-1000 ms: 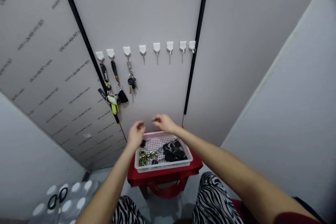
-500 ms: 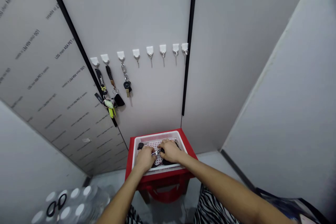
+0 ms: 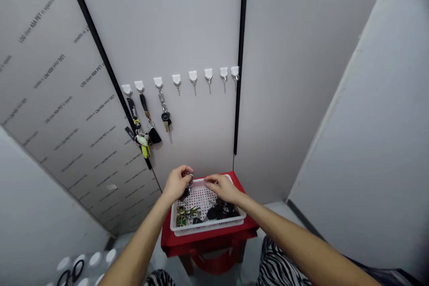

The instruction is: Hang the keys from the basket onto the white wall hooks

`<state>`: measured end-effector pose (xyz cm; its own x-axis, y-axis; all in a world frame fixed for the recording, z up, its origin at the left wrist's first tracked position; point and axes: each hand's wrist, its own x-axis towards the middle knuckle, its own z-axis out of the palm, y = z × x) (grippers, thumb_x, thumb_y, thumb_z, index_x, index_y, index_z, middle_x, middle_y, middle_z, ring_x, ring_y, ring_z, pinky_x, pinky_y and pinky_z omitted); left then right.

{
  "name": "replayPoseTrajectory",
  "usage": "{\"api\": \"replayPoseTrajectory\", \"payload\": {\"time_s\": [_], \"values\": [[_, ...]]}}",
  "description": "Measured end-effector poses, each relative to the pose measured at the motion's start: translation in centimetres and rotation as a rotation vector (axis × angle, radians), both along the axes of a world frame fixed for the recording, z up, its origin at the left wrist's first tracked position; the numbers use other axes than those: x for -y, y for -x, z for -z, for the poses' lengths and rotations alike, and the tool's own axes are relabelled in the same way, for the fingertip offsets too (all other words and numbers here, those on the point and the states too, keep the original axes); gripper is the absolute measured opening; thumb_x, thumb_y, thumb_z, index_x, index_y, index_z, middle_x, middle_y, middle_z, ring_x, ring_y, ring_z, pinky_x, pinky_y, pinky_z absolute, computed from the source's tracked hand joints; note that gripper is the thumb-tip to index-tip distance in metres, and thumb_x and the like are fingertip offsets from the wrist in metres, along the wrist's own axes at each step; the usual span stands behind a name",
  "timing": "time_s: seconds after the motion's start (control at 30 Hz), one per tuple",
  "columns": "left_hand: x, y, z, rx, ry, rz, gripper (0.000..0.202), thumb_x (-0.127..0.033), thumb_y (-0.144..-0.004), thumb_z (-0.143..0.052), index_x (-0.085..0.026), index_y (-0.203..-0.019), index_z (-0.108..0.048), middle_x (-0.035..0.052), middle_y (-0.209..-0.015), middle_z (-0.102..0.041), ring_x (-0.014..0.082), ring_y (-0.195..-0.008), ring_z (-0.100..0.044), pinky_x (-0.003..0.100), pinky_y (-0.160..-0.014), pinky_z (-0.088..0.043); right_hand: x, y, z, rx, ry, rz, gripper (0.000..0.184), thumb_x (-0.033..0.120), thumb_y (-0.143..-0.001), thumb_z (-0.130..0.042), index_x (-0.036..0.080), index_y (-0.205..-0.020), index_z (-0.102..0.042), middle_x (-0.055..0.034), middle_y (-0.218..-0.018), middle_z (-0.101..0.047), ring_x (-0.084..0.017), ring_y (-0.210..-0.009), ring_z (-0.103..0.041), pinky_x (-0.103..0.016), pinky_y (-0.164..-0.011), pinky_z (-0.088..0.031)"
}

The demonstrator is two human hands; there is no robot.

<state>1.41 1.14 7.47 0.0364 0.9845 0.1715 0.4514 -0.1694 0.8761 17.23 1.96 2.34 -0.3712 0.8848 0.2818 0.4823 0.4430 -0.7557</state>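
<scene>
My left hand [image 3: 178, 183] is raised above the back left of a white perforated basket [image 3: 208, 228], its fingers pinched on a metal key ring [image 3: 190, 179] with something dark hanging under it. My right hand [image 3: 221, 186] hovers over the basket's back edge, fingers curled together close to that ring; whether it grips anything is unclear. Several keys and black fobs [image 3: 221, 210] lie in the basket, with a green keychain [image 3: 182, 220] at its front left. On the wall above runs a row of white hooks [image 3: 192, 76]; the three at the left carry key sets [image 3: 147, 118].
The basket rests on a red stool [image 3: 208, 241] pushed against the grey panelled wall. Black vertical strips [image 3: 238, 67] divide the wall panels. Bottle caps in a pack [image 3: 80, 263] show at the lower left. My zebra-striped trousers [image 3: 278, 268] are below.
Both hands dipped into the basket half a second ago and have now lifted out, the left one bringing up a key ring. The camera view shifted slightly.
</scene>
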Motion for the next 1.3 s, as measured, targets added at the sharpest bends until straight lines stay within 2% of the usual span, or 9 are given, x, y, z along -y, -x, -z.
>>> {"api": "replayPoseTrajectory", "payload": {"time_s": [0.1, 0.2, 0.47, 0.63, 0.73, 0.9, 1.0, 1.13, 1.3], "values": [[-0.3, 0.0, -0.6, 0.064, 0.015, 0.051, 0.013, -0.010, -0.050, -0.044, -0.014, -0.061, -0.050, -0.0052, -0.050, -0.046, 0.0061, -0.046, -0.042, 0.018, -0.047, -0.033, 0.1, 1.5, -1.3, -0.181, 0.042, -0.072, 0.031, 0.028, -0.062, -0.046, 0.015, -0.089, -0.054, -0.0054, -0.088, -0.058, -0.013, -0.077, -0.051, -0.025, -0.069, -0.037], [-0.7, 0.2, -0.6, 0.130, 0.029, 0.081, 0.014, -0.008, -0.048, -0.044, -0.014, -0.061, -0.049, -0.0050, -0.051, -0.047, 0.0063, -0.048, -0.044, 0.018, -0.048, -0.035, -0.1, 3.0, -1.9, -0.273, 0.087, -0.158, 0.025, 0.027, -0.062, -0.046, 0.016, -0.082, -0.057, -0.0025, -0.080, -0.059, -0.012, -0.072, -0.051, -0.025, -0.067, -0.038], [-1.3, 0.0, -0.8, 0.111, -0.050, -0.014, 0.014, -0.007, -0.050, -0.044, -0.013, -0.061, -0.050, -0.0040, -0.051, -0.047, 0.0068, -0.050, -0.045, 0.019, -0.050, -0.036, -1.1, 4.0, -2.2, -0.337, 0.139, -0.019, 0.011, 0.022, -0.057, -0.049, 0.013, -0.062, -0.054, 0.0011, -0.056, -0.054, -0.008, -0.051, -0.045, -0.019, -0.051, -0.036], [-2.0, -0.1, -0.6, 0.147, -0.172, -0.082, 0.029, -0.013, -0.054, -0.048, -0.011, -0.083, -0.048, 0.0044, -0.074, -0.054, 0.0104, -0.065, -0.050, 0.024, -0.063, -0.040, -3.0, 4.5, -5.8, -0.463, 0.111, 0.093, 0.012, 0.023, -0.059, -0.044, 0.014, -0.056, -0.049, 0.0031, -0.047, -0.047, -0.006, -0.045, -0.041, -0.018, -0.046, -0.034], [-2.8, -0.4, -2.2, 0.130, -0.272, -0.137, 0.027, -0.014, -0.059, -0.045, -0.011, -0.086, -0.047, 0.0075, -0.081, -0.054, 0.0120, -0.072, -0.051, 0.027, -0.068, -0.040, -5.0, 5.0, -10.0, -0.528, 0.070, 0.136, 0.013, 0.025, -0.058, -0.045, 0.013, -0.053, -0.047, 0.0043, -0.043, -0.043, -0.006, -0.042, -0.039, -0.017, -0.041, -0.031], [-4.2, -1.3, -7.7, -0.061, -0.645, -0.155, 0.029, -0.009, -0.063, -0.038, -0.016, -0.088, -0.047, 0.0055, -0.090, -0.052, 0.0133, -0.085, -0.047, 0.028, -0.078, -0.036, -8.7, 6.2, -17.1, -0.618, -0.076, 0.143, 0.016, 0.029, -0.055, -0.047, 0.013, -0.056, -0.049, 0.0036, -0.047, -0.047, -0.005, -0.043, -0.040, -0.017, -0.042, -0.031], [-5.6, -1.4, -10.4, -0.186, -0.740, -0.188, 0.033, -0.006, -0.062, -0.036, -0.014, -0.091, -0.047, 0.0068, -0.098, -0.049, 0.0142, -0.093, -0.042, 0.027, -0.084, -0.031, -10.8, 7.0, -19.9, -0.630, -0.118, 0.178, 0.017, 0.029, -0.056, -0.047, 0.013, -0.058, -0.050, 0.0031, -0.048, -0.049, -0.005, -0.042, -0.040, -0.017, -0.042, -0.032], [-7.4, -1.1, -11.8, -0.293, -0.752, -0.222, 0.035, -0.005, -0.061, -0.035, -0.013, -0.093, -0.047, 0.0077, -0.100, -0.048, 0.0158, -0.095, -0.041, 0.028, -0.085, -0.030, -12.6, 8.1, -21.5, -0.590, -0.110, 0.274, 0.014, 0.025, -0.057, -0.048, 0.012, -0.059, -0.052, 0.0024, -0.048, -0.050, -0.005, -0.041, -0.042, -0.017, -0.044, -0.035], [-7.5, -0.4, -11.0, -0.358, -0.677, -0.224, 0.034, -0.006, -0.061, -0.036, -0.013, -0.091, -0.048, 0.0077, -0.097, -0.049, 0.0167, -0.093, -0.043, 0.029, -0.084, -0.031, -13.0, 8.2, -21.0, -0.504, -0.048, 0.357, 0.014, 0.022, -0.059, -0.048, 0.012, -0.065, -0.055, 0.0000, -0.053, -0.053, -0.006, -0.044, -0.046, -0.018, -0.045, -0.036]]}}
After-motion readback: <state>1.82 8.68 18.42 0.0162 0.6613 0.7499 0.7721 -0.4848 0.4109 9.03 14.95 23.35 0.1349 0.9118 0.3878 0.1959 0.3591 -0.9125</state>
